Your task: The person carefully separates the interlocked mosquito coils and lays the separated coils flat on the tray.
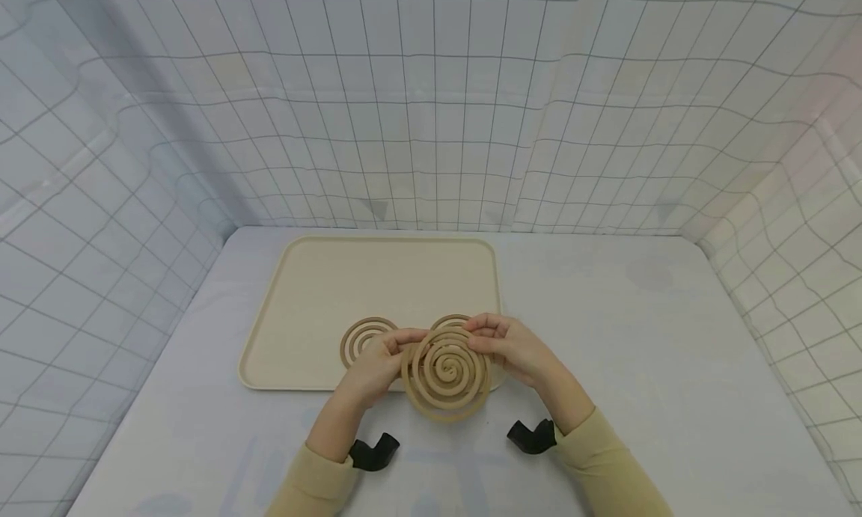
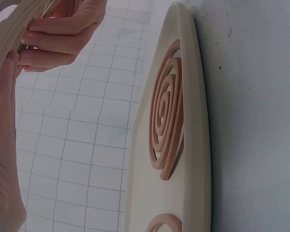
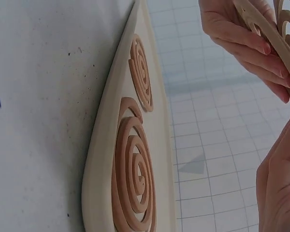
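Observation:
Both hands hold a tan mosquito coil [image 1: 450,369] up over the near edge of the beige tray [image 1: 390,277], its spiral face toward the head camera. My left hand [image 1: 372,369] pinches its left rim, thumb and fingers on opposite sides. At the upper right rim, my right hand [image 1: 517,350] grips it between thumb and fingertips. Seen edge-on in the right wrist view, some of the held rings [image 3: 268,36] stand apart from one another. Two more coils lie flat on the tray: a left one [image 3: 141,72], partly behind my left hand in the head view, and a right one [image 3: 135,169].
The tray stands on a white-covered table [image 1: 606,307], toward its back left. A white curtain with a grid pattern [image 1: 438,113] surrounds the table at the back and sides. Black curved pieces [image 1: 376,453] stick out at both wrists beside the tan sleeves [image 1: 609,465].

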Available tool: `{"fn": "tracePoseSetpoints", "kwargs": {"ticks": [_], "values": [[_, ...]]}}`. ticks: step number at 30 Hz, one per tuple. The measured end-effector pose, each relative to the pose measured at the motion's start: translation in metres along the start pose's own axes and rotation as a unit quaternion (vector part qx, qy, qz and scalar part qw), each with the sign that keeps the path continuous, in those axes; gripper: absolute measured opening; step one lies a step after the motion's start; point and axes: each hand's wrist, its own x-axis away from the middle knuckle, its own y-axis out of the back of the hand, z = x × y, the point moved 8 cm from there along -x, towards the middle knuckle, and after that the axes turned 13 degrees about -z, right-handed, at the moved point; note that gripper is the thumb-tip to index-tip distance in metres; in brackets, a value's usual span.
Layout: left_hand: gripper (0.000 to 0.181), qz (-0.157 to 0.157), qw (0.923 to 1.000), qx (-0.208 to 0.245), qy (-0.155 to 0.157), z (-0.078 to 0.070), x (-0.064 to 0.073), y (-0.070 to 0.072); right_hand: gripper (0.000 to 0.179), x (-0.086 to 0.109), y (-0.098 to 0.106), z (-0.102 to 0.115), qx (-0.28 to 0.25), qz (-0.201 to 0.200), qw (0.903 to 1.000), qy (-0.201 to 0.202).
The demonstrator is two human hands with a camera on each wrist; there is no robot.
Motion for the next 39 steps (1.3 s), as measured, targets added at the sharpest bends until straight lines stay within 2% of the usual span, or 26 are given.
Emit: {"fn": "tracePoseSetpoints", "kwargs": {"ticks": [4, 7, 10, 14, 16, 17, 20, 24, 28, 31, 33, 39], "values": [[0.042, -0.007, 0.9998, -0.017, 0.001, 0.001, 0.0, 0.002, 0.016, 0.0, 0.005, 0.002, 0.066, -0.052, 0.9962, 0.023], [0.039, -0.01, 0.9995, -0.031, 0.0, 0.001, 0.001, 0.004, 0.024, 0.002, 0.007, 0.009, 0.136, -0.103, 0.9836, 0.06], [0.037, -0.018, 0.9988, -0.044, -0.012, -0.001, 0.001, 0.005, 0.024, 0.007, 0.006, 0.019, 0.203, -0.152, 0.9615, 0.106], [0.036, -0.054, 0.9969, -0.052, -0.023, -0.004, 0.002, 0.008, 0.021, 0.016, 0.003, 0.032, 0.273, -0.21, 0.9232, 0.17], [0.035, -0.08, 0.9955, -0.046, -0.022, -0.005, 0.003, 0.011, 0.022, 0.019, 0.002, 0.034, 0.281, -0.224, 0.9147, 0.184], [0.035, -0.093, 0.9946, -0.04, -0.022, -0.006, 0.003, 0.012, 0.022, 0.019, 0.003, 0.034, 0.28, -0.232, 0.9138, 0.182], [0.034, -0.132, 0.9906, -0.026, -0.023, -0.009, 0.005, 0.015, 0.022, 0.019, 0.006, 0.03, 0.262, -0.245, 0.9212, 0.151], [0.031, -0.18, 0.9828, -0.023, -0.034, -0.012, 0.005, 0.021, 0.025, 0.016, 0.009, 0.021, 0.22, -0.239, 0.9405, 0.099], [0.029, -0.203, 0.9785, -0.017, -0.033, -0.01, 0.004, 0.024, 0.027, 0.013, 0.01, 0.012, 0.166, -0.225, 0.9581, 0.062], [0.029, -0.2, 0.9792, -0.017, -0.032, -0.009, 0.002, 0.023, 0.027, 0.012, 0.01, 0.01, 0.14, -0.223, 0.9631, 0.056], [0.029, -0.188, 0.9815, -0.022, -0.03, -0.007, 0.001, 0.021, 0.026, 0.012, 0.011, 0.01, 0.136, -0.226, 0.9629, 0.06], [0.032, -0.128, 0.9902, -0.046, -0.032, -0.005, -0.001, 0.014, 0.029, 0.013, 0.009, 0.02, 0.177, -0.222, 0.9546, 0.089]]}}
